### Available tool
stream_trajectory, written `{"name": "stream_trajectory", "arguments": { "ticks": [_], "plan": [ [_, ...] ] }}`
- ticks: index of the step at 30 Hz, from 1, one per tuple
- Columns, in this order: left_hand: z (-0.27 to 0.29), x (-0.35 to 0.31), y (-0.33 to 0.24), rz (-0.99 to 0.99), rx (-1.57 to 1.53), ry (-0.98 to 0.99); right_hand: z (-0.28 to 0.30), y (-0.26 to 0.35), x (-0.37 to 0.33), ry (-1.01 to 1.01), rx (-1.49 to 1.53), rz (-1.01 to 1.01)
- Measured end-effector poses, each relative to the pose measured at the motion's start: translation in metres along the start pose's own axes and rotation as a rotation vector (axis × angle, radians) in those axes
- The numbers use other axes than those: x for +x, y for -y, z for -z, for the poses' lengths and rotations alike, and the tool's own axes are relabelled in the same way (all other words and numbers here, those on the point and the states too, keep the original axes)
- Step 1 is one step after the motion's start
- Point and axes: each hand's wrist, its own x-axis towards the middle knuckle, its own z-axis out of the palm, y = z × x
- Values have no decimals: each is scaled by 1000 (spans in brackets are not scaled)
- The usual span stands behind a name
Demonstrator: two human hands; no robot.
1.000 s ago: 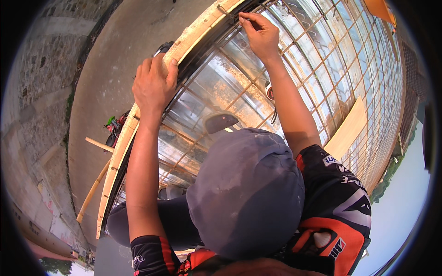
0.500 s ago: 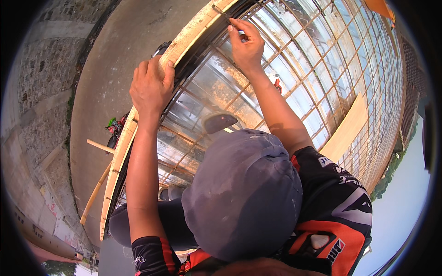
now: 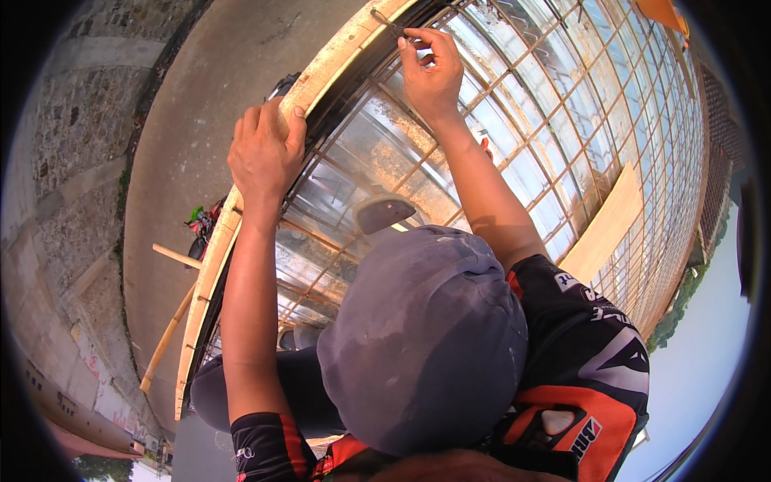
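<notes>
A wide grid of reddish steel bars [image 3: 562, 145] over shiny metal sheeting [image 3: 361, 161] fills the far and right side of the scene, with a bare concrete floor [image 3: 201, 104] to the left and a rough stone wall [image 3: 56, 161] beyond it at the far left edge. A long pale wooden board [image 3: 265, 153] runs along the left border of the grid, from the near left up to the far middle. The left hand [image 3: 265, 153] lies on this board with its fingers curled over the edge — clasping the wood. Farther off and to the right, the right hand [image 3: 430, 68] is raised at the far end of the board, thumb and fingertips pinched together on a thin dark metal piece [image 3: 389, 24] that sticks out just left of the fingers, touching the board's end; what kind of piece it is cannot be told. Near the viewer, a grey cap [image 3: 426, 345] and a black-and-orange shirt [image 3: 586, 361] fill the lower middle. A second pale plank [image 3: 606, 229] rests on the grid at the right, and a wooden pole [image 3: 169, 337] lies on the concrete at the near left.
</notes>
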Motion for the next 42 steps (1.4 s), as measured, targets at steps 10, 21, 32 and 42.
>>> {"name": "stream_trajectory", "arguments": {
  "ticks": [10, 21, 32, 42],
  "plan": [
    [2, 1, -1, 4, -9, 9, 22, -31, 53, 206, -337, 629],
    [0, 2, -3, -7, -35, -3, 14, -80, 68, 356, -381, 341],
    [0, 0, 1, 5, -13, 4, 26, -2, 49, 252, -108, 206],
    [3, 2, -2, 15, -6, 32, 17, -36, 43, 235, -51, 314]
  ]
}}
